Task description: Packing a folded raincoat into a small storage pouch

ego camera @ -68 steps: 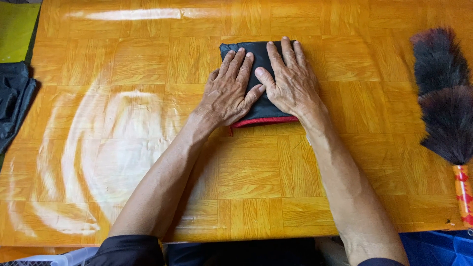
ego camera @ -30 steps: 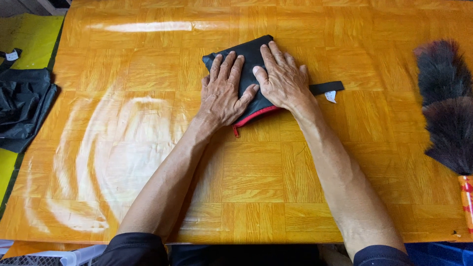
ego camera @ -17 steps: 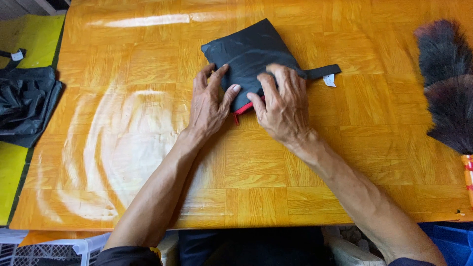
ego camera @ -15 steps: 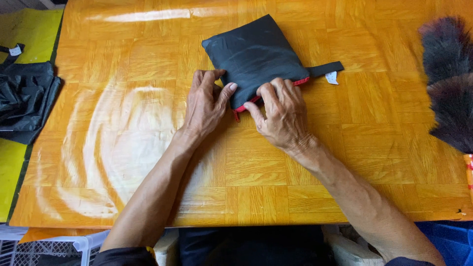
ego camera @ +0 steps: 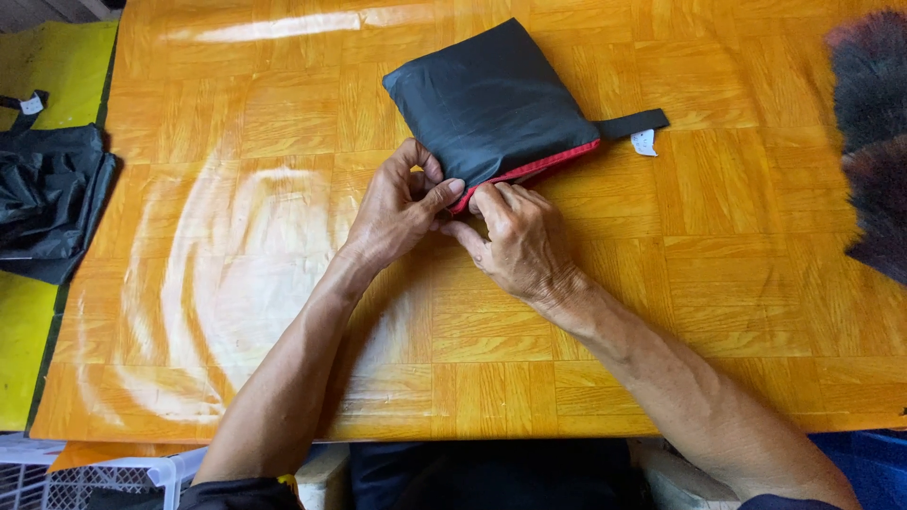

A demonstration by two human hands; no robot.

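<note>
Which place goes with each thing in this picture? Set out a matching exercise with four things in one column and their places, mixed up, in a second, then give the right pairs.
Things:
1. black pouch
2. feather duster
3. black cloth heap
4. white basket

Places:
A. at the right edge of the table
B. below the table's near left corner
C. on the table, its red-trimmed corner pinched by the left hand and the right hand
D. off the table's left side, on a yellow-green surface

Pairs: 1-C, 2-A, 3-D, 4-B
</note>
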